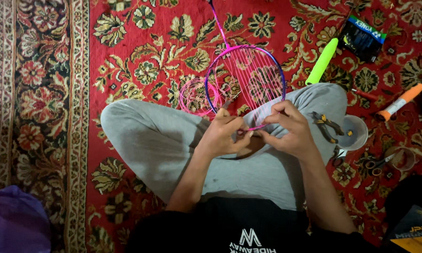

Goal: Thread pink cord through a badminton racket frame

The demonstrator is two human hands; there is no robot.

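Mid-frame, above crossed legs: left hand (222,136) and right hand (288,131) pinched together on pink racket (246,77) rim; pliers (327,125) just right.

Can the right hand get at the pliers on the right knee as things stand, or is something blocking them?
Probably yes. The pliers lie uncovered on the grey trouser knee just beside the right hand, with nothing between them. But that hand is pinching the pink string at the racket frame, so it must let go first.

Single head camera, looking straight down, close over lap
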